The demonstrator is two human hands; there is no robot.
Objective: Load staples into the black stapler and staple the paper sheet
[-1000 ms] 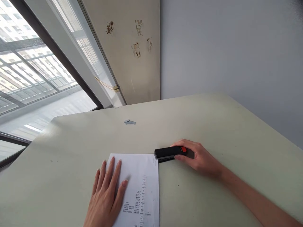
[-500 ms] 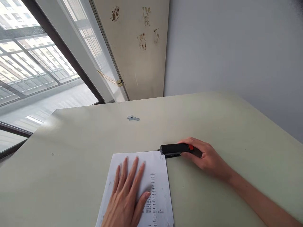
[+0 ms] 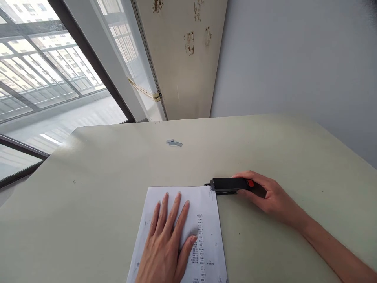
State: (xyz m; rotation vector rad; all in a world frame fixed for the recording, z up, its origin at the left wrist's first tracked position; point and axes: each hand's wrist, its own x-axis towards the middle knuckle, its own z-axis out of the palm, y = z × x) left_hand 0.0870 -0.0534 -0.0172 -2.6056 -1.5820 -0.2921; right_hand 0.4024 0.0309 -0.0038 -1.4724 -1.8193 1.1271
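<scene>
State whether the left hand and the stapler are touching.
Apart: the head view plainly shows a stretch of paper between the left hand and the stapler.

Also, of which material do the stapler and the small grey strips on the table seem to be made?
Stapler: probably black plastic, fairly matte, as its top shows little shine.
Grey strips: likely metal with a dull finish, going by their silvery-grey colour, but too small to be certain.

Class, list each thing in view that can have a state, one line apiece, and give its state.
Left hand, flat on the paper, fingers spread
Right hand, closed around the stapler
Stapler, front end at the paper's corner; whether pressed is unclear
Paper, printed, lying flat
Grey strips, clustered together
Beige panel, marked with brown patches
</scene>
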